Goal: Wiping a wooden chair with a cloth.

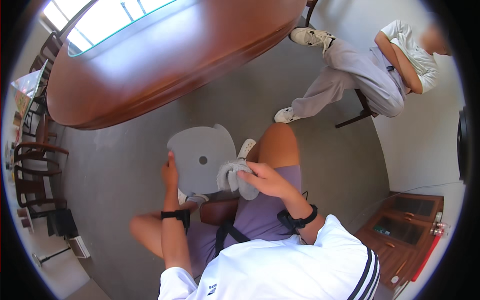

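Observation:
In front of my knees is a light grey, rounded flat piece (197, 142) with a dark round hole in its middle; it looks like the seat of a plastic stool. My left hand (170, 174) grips its left edge, thumb up along the rim and the other fingers mostly hidden. A fluffy grey cloth (233, 176) is bunched in my right hand (267, 180), closed around it. This cloth overlaps the grey piece's lower right edge; whether it presses on the surface I cannot tell. What lies under the grey piece is hidden.
A large brown wooden table (165, 70) with a glass top stands ahead. At the far right a person (360, 75) sits with arms folded and legs stretched out. Wooden chairs (35, 187) line the left side. A brown cabinet (400, 225) stands at the lower right.

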The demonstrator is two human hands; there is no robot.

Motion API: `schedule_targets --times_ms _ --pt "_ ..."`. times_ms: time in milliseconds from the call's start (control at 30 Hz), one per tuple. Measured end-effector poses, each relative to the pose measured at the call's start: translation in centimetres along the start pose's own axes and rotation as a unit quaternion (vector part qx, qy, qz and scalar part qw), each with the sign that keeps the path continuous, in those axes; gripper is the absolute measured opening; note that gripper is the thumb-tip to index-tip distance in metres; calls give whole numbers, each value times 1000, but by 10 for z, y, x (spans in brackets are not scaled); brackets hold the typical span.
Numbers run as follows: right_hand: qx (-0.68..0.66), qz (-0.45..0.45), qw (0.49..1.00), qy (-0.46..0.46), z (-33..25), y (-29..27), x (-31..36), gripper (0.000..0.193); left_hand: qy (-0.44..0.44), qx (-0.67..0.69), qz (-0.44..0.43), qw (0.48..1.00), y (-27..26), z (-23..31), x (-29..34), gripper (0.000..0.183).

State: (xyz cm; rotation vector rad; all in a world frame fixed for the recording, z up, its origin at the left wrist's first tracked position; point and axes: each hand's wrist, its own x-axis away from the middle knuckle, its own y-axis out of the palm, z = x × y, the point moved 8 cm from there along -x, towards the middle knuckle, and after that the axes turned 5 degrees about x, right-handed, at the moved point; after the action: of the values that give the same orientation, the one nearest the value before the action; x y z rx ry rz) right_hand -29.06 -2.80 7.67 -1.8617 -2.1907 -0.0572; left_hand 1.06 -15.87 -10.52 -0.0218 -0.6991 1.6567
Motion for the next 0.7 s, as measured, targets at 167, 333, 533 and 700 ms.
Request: schedule_targets --times_ms 167,333,533,700 --pt "-1 1 1000 27 7 -14 5 34 87 -56 24 994 -2 48 16 76" --pt "-73 92 993 29 19 -41 5 32 106 -29 -5 994 -23 82 11 71" --pt "-94 79 984 132 40 -47 7 30 103 -21 16 994 -58 86 -18 72" --pt "179 -182 954 158 42 12 -14 51 75 35 10 997 -95 56 -54 68"
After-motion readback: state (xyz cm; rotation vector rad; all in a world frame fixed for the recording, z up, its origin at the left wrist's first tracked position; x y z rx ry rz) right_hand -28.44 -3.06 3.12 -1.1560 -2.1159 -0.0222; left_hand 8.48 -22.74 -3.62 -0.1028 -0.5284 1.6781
